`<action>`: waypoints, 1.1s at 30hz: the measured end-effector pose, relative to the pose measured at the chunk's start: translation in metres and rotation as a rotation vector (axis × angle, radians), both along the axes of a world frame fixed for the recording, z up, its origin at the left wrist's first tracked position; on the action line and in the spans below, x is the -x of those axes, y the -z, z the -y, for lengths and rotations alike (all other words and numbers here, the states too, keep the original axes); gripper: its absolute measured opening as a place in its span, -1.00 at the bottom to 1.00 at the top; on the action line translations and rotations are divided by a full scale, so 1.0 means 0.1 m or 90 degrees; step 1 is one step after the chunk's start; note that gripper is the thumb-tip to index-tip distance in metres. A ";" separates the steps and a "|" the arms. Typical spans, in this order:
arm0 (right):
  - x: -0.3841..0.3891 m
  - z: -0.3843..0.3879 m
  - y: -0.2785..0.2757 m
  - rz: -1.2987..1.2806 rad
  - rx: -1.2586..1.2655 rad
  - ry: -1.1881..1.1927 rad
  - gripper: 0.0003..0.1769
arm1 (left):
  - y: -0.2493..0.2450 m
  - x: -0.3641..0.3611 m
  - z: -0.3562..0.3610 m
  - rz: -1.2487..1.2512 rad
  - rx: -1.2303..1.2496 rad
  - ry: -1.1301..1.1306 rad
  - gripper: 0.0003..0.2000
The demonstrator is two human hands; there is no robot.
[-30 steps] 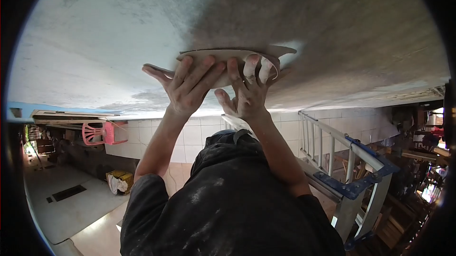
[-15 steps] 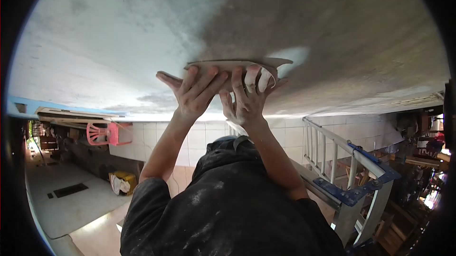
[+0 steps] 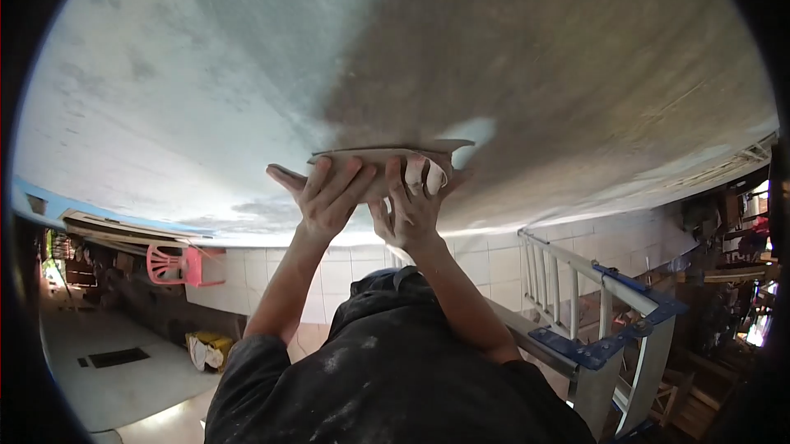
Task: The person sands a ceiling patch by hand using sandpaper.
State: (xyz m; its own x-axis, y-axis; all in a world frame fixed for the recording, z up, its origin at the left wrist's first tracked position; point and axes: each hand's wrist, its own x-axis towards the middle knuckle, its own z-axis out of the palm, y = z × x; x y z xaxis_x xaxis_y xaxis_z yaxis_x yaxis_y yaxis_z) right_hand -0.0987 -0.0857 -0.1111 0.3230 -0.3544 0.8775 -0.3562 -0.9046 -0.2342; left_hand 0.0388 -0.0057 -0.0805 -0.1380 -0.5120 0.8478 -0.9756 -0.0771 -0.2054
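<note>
Visibly curled at one end, the greyish sheet (image 3: pixel 374 158) lies under spread-fingered hands (image 3: pixel 327 205).

Dim wall under a broad shadow, fisheye curvature, black corners, glare at right.

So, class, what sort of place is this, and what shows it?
Probably a room under renovation: the ladder, the patchy surface and the pale marks on the shirt suggest it.
</note>
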 end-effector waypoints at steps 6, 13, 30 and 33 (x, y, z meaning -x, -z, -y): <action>0.00 0.00 -0.52 0.021 -0.042 0.006 -0.23 | -0.73 0.15 0.09 -0.002 0.026 0.009 -0.78; -0.01 0.02 -0.06 0.002 -0.002 0.013 -0.31 | 0.09 0.01 0.10 0.022 0.076 0.006 -0.80; 0.00 -0.11 -0.06 0.042 -0.082 0.040 -0.47 | 0.00 0.09 0.10 0.005 0.084 0.042 -0.85; -0.02 -0.06 -0.36 0.068 -0.113 0.026 -0.46 | -0.48 0.12 0.13 0.045 0.060 0.029 -0.86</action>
